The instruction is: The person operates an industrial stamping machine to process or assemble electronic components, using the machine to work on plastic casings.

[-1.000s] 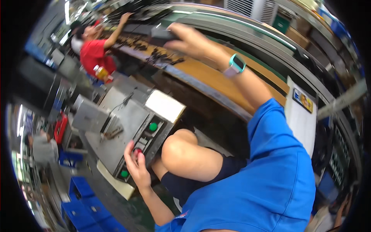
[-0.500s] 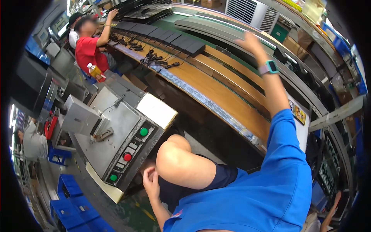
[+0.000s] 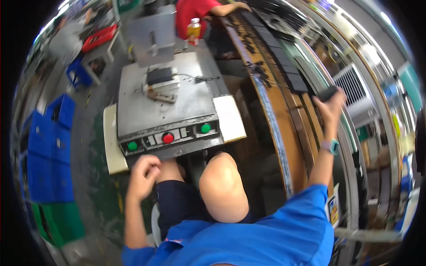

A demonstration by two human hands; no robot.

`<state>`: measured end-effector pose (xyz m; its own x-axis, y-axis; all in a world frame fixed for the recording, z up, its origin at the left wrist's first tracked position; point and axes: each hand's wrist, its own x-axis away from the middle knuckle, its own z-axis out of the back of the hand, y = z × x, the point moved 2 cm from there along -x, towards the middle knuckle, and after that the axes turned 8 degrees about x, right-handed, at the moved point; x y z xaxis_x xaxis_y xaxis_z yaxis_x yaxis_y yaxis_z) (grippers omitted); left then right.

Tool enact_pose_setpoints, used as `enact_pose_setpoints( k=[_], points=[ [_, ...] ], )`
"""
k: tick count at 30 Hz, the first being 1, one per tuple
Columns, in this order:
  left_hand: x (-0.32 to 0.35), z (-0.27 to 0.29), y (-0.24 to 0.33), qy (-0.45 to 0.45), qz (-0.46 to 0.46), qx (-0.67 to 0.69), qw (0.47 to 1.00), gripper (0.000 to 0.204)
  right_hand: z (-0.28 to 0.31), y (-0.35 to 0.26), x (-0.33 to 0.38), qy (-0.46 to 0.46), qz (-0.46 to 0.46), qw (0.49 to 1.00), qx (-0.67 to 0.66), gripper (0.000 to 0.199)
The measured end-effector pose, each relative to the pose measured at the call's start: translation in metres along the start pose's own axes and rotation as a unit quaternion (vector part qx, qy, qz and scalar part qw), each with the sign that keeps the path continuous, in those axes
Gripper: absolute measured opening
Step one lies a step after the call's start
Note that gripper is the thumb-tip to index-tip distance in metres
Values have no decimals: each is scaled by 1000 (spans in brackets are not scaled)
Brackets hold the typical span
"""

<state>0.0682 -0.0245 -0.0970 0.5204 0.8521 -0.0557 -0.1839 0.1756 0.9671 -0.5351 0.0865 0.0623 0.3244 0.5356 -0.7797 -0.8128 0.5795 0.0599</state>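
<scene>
At the right, my right hand (image 3: 331, 109) reaches out over the conveyor line, gripping a small black flat box (image 3: 327, 94) between thumb and fingers. The box resembles the black flat boxes (image 3: 284, 62) lined up along the bench, with black cables beside them. My left hand (image 3: 143, 176) is loosely curled with nothing visible in it, just in front of the machine's near edge. The grey metal machine (image 3: 166, 119) has a red button (image 3: 168, 138) between two green ones. On its top, a metal fixture (image 3: 165, 82) carries a black block (image 3: 159, 76).
A wooden bench (image 3: 273, 106) runs along my right. A drink bottle (image 3: 193, 31) stands behind the machine, near a person in red (image 3: 188, 13). Blue bins (image 3: 49, 155) and a green bin (image 3: 60, 221) are on the left. A white cooler (image 3: 355, 91) stands beyond the conveyor.
My view has turned left toward the machine. The right hand, empty before, now holds a black flat box. My left hand has come up beside the machine's front edge.
</scene>
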Motion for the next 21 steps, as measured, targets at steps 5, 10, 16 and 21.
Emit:
enact_pose_setpoints(
  k=[5,10,16,21],
  points=[
    [-130,80,-18,153,-95,42,983,15,99,-17,-61,292,29,886,-360,79],
    [-245,86,-25,155,-189,-100,964,65,67,-115,-62,-63,-67,891,-445,68],
    [-284,85,2,44,-207,26,977,70,-27,-234,-7,-425,16,773,-470,59],
    [-184,94,-15,-8,-135,524,841,78,-105,-284,23,-525,71,710,-464,56]
  ],
)
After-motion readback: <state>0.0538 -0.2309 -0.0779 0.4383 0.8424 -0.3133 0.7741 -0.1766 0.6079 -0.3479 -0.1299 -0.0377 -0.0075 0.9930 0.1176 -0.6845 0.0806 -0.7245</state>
